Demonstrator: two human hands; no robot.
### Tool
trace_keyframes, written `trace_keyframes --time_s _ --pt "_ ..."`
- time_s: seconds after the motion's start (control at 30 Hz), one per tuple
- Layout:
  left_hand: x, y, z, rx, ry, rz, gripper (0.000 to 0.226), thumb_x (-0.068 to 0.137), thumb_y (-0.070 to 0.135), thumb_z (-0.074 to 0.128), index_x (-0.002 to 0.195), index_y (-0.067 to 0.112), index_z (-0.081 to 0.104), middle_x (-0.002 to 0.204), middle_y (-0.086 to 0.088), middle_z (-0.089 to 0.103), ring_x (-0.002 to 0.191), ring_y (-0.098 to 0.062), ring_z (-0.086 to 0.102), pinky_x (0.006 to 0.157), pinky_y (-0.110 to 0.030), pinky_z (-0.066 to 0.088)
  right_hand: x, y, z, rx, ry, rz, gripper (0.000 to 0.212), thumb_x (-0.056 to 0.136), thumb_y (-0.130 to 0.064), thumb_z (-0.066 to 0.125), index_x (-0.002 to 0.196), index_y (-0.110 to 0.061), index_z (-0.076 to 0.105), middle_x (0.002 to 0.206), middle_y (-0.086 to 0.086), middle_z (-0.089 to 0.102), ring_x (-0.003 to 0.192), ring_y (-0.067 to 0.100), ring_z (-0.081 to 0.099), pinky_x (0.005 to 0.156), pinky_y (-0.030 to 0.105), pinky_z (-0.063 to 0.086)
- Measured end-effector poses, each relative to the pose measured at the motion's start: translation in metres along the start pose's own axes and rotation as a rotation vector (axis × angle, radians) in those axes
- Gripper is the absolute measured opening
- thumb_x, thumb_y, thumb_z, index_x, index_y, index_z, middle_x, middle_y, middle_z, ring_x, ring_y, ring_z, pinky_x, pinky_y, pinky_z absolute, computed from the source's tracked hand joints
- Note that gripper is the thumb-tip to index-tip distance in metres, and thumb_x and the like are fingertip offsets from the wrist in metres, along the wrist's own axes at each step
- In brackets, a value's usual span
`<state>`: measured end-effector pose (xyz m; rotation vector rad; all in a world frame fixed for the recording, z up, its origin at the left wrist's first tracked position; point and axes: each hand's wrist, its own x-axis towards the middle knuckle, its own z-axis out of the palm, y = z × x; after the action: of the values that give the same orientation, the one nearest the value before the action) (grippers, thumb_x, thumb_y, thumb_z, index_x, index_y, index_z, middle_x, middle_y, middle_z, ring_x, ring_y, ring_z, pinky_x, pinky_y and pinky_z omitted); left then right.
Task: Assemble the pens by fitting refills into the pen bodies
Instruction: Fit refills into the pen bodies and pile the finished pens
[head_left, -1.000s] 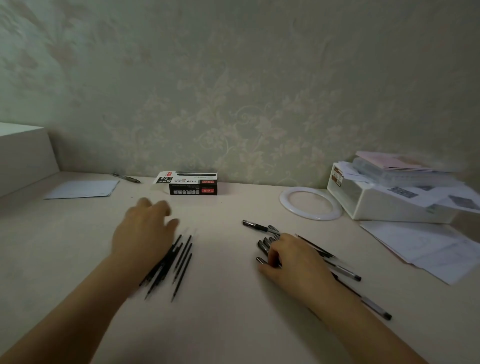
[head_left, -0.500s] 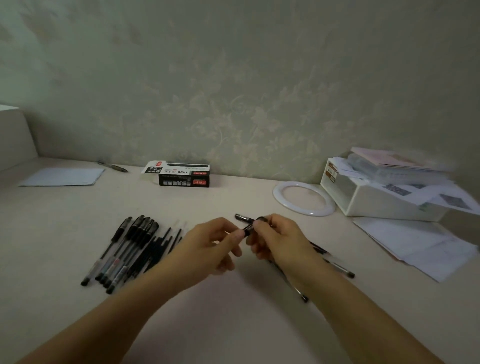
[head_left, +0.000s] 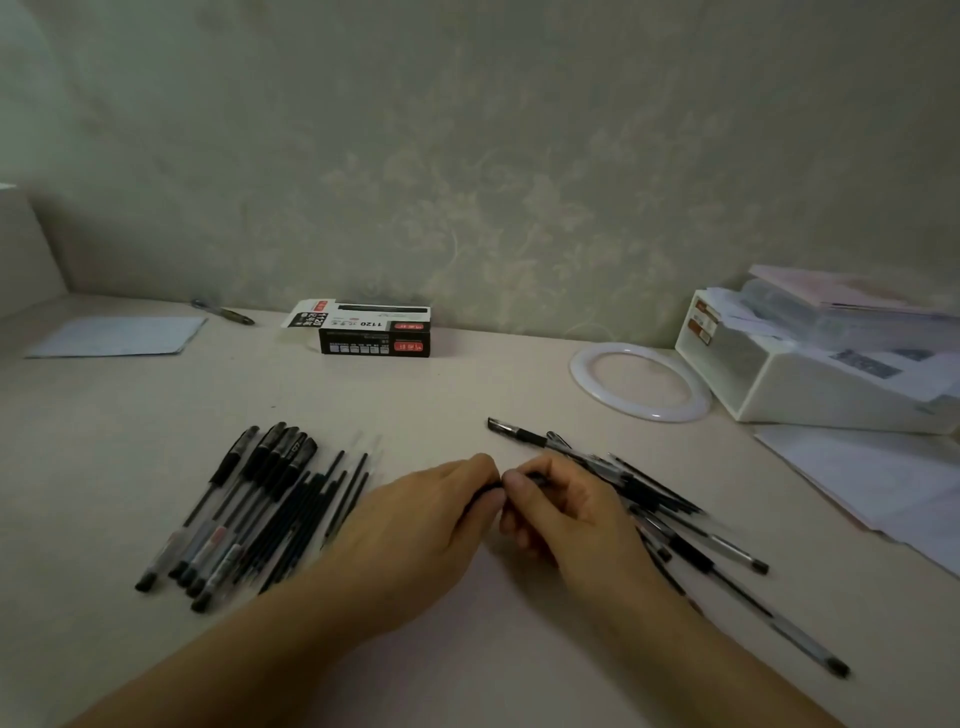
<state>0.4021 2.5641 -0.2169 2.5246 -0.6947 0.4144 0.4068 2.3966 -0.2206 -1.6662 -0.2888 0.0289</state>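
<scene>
Pen parts meet at the centre of the desk (head_left: 467, 395), where both hands come together fingertip to fingertip. A dark pen piece (head_left: 485, 491) shows in the small gap between them. The left hand (head_left: 415, 525) has its fingers curled round one end of that piece, and the right hand (head_left: 566, 514) pinches the other end; what lies inside the grips is hidden.

At about nine o'clock from the hands lies a fan of capped pens (head_left: 234, 504), and just beside it, on the side nearer the hands, a bundle of thin dark refills (head_left: 317, 509). At three to four o'clock a loose heap of pen bodies (head_left: 670, 514) spreads out, partly under the right wrist.

Toward twelve o'clock, near the wall, stands a black pen box (head_left: 374, 335). At one o'clock lies a white ring (head_left: 582, 384), with a white tray of papers (head_left: 810, 389) at two o'clock. A sheet of paper (head_left: 119, 336) lies at ten o'clock.
</scene>
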Motion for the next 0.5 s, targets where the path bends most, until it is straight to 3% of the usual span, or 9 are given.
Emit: trace_keyframes --time_s 0.27,0.4,0.5 --pt "0.002 0.008 0.001 0.163 -0.017 -0.065 0.022 0.095 0.054 0.018 0.084 0.036 0.026 0.056 0.009 0.040 0.049 -0.008 0.040 0.044 -0.022 0.022 0.003 0.003 0.000 0.065 0.017 0.042 0.023 0.095 -0.023 0.060 0.073 -0.022 0.066 0.060 -0.003 0.062 0.053 0.005 0.052 0.053 0.015 0.042" --pt "0.001 0.011 0.003 0.222 -0.029 -0.100 0.037 0.085 0.062 0.000 0.081 0.034 0.024 0.056 0.007 0.040 0.047 -0.011 0.038 0.043 -0.024 0.018 0.002 0.002 0.001 0.067 0.036 0.023 0.025 0.095 -0.024 0.060 0.071 -0.025 0.067 0.061 -0.003 0.063 0.054 0.005 0.053 0.055 0.015 0.042" --pt "0.000 0.008 0.002 0.220 0.010 -0.170 0.050 0.079 0.070 0.002 0.073 0.029 0.029 0.054 0.003 0.042 0.048 -0.013 0.041 0.043 -0.025 0.020 -0.002 0.003 0.001 0.103 0.076 0.001 0.022 0.095 -0.022 0.060 0.075 -0.021 0.067 0.063 -0.001 0.065 0.056 0.005 0.054 0.056 0.015 0.044"
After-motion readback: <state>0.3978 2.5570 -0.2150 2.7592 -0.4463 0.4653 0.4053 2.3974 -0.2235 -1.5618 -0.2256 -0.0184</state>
